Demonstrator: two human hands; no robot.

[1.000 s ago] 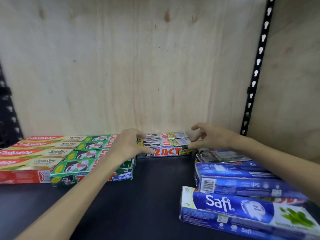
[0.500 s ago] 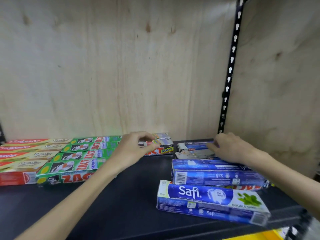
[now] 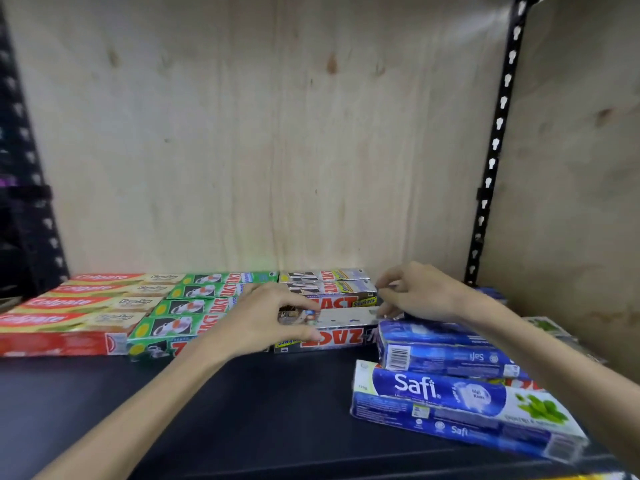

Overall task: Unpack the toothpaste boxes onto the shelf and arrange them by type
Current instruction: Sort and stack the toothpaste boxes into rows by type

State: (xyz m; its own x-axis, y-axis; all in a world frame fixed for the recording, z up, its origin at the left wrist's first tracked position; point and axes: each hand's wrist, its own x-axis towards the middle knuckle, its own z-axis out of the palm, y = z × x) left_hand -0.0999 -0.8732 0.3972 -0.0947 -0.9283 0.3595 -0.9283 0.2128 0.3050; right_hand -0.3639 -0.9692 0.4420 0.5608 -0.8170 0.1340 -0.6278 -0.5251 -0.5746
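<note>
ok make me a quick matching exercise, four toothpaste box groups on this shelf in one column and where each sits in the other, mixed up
Things:
1. Colgate boxes
2. green Zact boxes
3. grey Zact Smokers boxes
4. blue Safi boxes

Places:
A. between both hands, mid shelf at the back
B. far left end of the row
C. loosely piled at the right front
D. second group from the left, beside the red ones

Pairs: 1-B, 2-D, 3-A, 4-C
</note>
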